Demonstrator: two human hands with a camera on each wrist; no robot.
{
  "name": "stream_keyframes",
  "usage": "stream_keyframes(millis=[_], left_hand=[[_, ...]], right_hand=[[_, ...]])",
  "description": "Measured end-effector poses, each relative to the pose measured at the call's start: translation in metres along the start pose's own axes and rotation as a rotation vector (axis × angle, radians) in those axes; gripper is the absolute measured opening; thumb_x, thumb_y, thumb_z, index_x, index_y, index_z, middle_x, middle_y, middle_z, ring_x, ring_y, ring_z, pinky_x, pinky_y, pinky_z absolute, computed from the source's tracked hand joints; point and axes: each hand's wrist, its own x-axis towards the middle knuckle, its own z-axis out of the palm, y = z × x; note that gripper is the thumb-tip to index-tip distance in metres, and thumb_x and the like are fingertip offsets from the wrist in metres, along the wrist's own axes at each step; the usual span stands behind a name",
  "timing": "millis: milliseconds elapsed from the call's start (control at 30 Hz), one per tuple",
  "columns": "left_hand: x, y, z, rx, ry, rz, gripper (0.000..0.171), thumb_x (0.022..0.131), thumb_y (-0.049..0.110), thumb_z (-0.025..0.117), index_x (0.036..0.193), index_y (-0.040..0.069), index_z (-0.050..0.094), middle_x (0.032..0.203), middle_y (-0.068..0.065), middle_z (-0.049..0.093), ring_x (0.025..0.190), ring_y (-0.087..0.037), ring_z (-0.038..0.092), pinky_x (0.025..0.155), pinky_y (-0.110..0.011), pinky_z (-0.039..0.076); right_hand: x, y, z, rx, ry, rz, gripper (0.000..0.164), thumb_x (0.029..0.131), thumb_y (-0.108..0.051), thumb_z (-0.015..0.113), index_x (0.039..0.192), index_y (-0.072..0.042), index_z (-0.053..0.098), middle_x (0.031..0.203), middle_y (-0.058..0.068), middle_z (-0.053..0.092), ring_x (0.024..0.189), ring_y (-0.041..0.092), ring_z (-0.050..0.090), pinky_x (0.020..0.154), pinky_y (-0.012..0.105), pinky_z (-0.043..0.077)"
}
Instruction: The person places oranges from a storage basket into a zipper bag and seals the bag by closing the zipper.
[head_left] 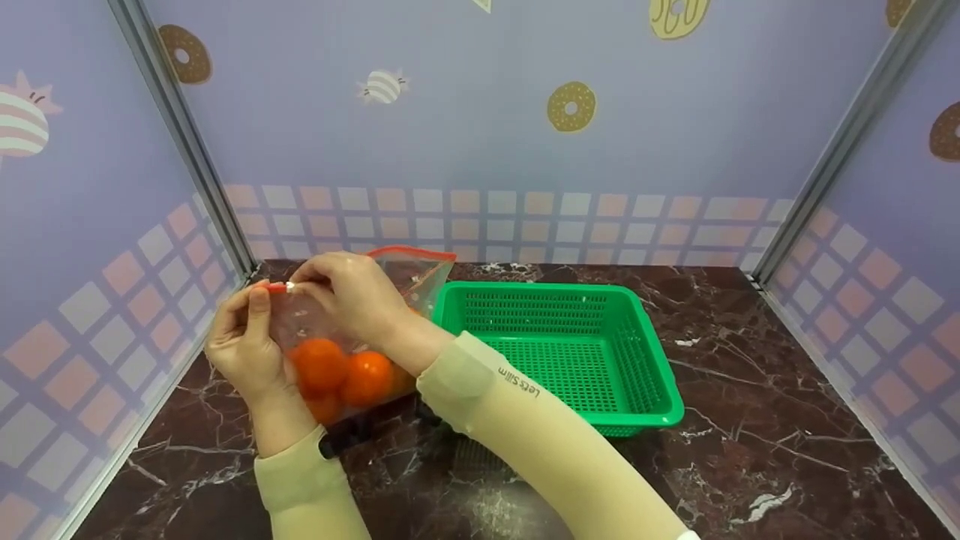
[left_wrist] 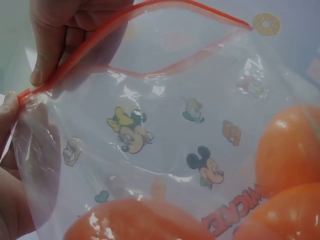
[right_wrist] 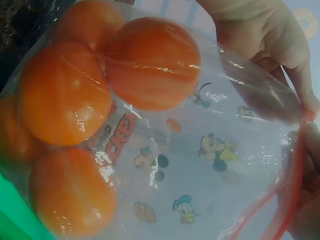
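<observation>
A clear zip bag with red zip strips and cartoon prints holds several oranges, which bulge in its lower part. My left hand pinches the bag's top left corner at the end of the red zip between thumb and fingers. Close beside it, my right hand pinches the same strip, a small white bit showing at its fingertips in the head view. Beyond the right hand the two red strips stand apart, so the bag's mouth gapes toward its far corner.
A green plastic basket with a mesh floor stands just right of the bag on the dark marbled tabletop. Patterned purple panels with metal corner posts enclose the back and both sides.
</observation>
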Motion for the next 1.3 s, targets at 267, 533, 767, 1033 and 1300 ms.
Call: stream_keyframes(millis=[267,533,767,1033,1300], left_hand=[[0.001,0.001,-0.001,-0.043,0.007,0.005,0.015,0.085,-0.006,0.076,0.089,-0.019,0.072,0.081,-0.020,0.076,0.076,-0.028,0.077,0.074,-0.032,0.063],[0.002,0.001,-0.002,-0.053,0.038,0.019,0.014,0.084,-0.006,0.077,0.089,-0.018,0.073,0.081,-0.021,0.076,0.074,-0.030,0.078,0.071,-0.032,0.063],[0.004,0.001,-0.001,-0.067,0.056,0.022,0.013,0.083,-0.005,0.078,0.088,-0.016,0.073,0.081,-0.021,0.077,0.073,-0.028,0.078,0.065,-0.030,0.062],[0.004,0.001,-0.001,-0.086,0.083,0.029,0.013,0.082,-0.005,0.078,0.087,-0.016,0.073,0.082,-0.023,0.076,0.073,-0.028,0.078,0.063,-0.031,0.062],[0.005,0.003,-0.002,-0.081,0.117,0.027,0.013,0.082,-0.004,0.078,0.086,-0.015,0.073,0.081,-0.020,0.077,0.073,-0.028,0.078,0.067,-0.032,0.063]], right_hand=[[-0.001,0.006,0.000,0.015,-0.009,0.020,0.021,0.100,-0.027,0.065,0.109,-0.014,0.078,0.109,-0.001,0.076,0.094,0.012,0.069,0.083,0.010,0.050],[-0.001,0.010,0.001,-0.026,-0.016,0.023,0.020,0.102,-0.026,0.063,0.109,-0.014,0.077,0.110,0.000,0.076,0.101,0.014,0.068,0.087,0.013,0.051],[-0.001,0.012,-0.002,-0.028,-0.027,0.029,0.021,0.102,-0.026,0.062,0.110,-0.014,0.077,0.110,0.000,0.075,0.098,0.013,0.069,0.085,0.013,0.052],[-0.001,0.016,-0.004,-0.020,-0.039,0.041,0.021,0.103,-0.027,0.062,0.110,-0.014,0.077,0.108,-0.001,0.075,0.094,0.012,0.068,0.081,0.011,0.051],[-0.003,0.021,-0.007,-0.013,-0.043,0.054,0.022,0.102,-0.028,0.062,0.109,-0.014,0.077,0.108,0.000,0.075,0.096,0.013,0.069,0.083,0.014,0.052]])
